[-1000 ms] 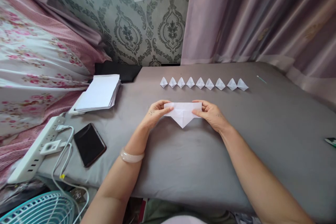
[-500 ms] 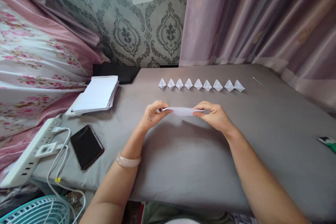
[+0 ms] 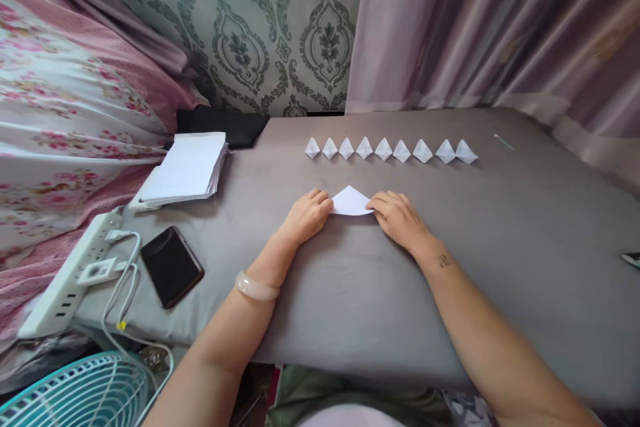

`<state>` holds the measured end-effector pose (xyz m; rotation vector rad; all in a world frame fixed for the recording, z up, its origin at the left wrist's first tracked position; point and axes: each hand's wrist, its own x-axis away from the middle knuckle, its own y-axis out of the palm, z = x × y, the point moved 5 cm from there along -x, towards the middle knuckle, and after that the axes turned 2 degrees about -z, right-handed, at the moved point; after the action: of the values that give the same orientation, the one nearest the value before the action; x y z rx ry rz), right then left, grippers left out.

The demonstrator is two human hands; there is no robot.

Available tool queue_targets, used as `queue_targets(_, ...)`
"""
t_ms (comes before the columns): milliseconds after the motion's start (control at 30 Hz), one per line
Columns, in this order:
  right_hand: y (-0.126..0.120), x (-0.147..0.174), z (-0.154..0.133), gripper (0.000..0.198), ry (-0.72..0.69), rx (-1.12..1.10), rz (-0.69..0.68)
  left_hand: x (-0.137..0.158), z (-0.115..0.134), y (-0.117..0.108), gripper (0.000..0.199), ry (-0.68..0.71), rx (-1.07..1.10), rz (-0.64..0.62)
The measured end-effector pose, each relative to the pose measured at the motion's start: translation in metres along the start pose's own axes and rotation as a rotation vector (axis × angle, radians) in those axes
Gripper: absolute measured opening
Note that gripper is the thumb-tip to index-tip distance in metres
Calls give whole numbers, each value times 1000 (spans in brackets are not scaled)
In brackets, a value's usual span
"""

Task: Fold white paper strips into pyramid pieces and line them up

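Between my hands, a folded sheet of white paper [image 3: 351,201] shows as a triangle with its point away from me. My left hand [image 3: 309,214] is closed on its left corner. At the opposite corner, my right hand [image 3: 399,217] grips the paper, fingers bent over the edge. The folded paper is low, close to or on the grey cloth-covered table [image 3: 320,280]; I cannot tell if it touches. Beyond it stands a row of several small folded paper boats [image 3: 365,148]. My fingers hide both corners of the paper.
A stack of white paper [image 3: 186,167] lies at the back left, by a black case [image 3: 225,125]. Nearer are a phone [image 3: 172,267] and a power strip [image 3: 70,277] with white cables. A blue fan [image 3: 85,390] stands below the table's left front edge. A thin stick [image 3: 504,141] lies far right.
The paper was held up nearly edge-on; now it is lower and its triangular face shows. Both hands have turned with backs upward, still on its ends. The view has shifted slightly.
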<state>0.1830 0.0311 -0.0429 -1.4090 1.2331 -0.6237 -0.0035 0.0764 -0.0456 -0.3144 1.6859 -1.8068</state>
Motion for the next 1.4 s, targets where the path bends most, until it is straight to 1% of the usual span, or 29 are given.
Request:
queue_targets(167,-1,3,14,19,215,-168,-21,5,-11,2,23,-140,255,-12)
queue_targets(300,-1,3,29,19,371,-310,-15,5,-22,2,18,-331,439,23)
queue_targets(400,1,1,38,24,434,-403,-15,6,-29,4,18,-468,526,72)
queue_targets(500,1,-2,43,26,472,-427,2,9,-34,6,20,-539,575,107)
queue_targets(667,5,-6,47,26,516,-430,-14,10,-37,8,22,-599,608,109)
queue_targets(800,5,-7,49,23,504,-419,-2,10,-38,7,23,-620,610,92)
queue_targets(900,5,-8,50,22,488,-393,7,8,-38,7,23,-599,624,84)
queue_targets(1033,6,-7,50,22,484,-362,26,5,-38,5,24,-536,637,126)
queue_targets(1133,7,-8,48,23,472,-333,35,4,-38,4,29,-525,643,76)
queue_targets(1200,8,-7,47,24,466,-307,33,4,-37,3,31,-554,634,32)
queue_targets(1267,8,-7,46,24,467,-289,28,5,-36,1,32,-587,617,14)
queue_targets(1333,8,-7,46,24,467,-287,30,5,-36,0,32,-600,620,27)
queue_targets(1400,8,-8,46,24,461,-293,38,5,-37,0,34,-597,693,96)
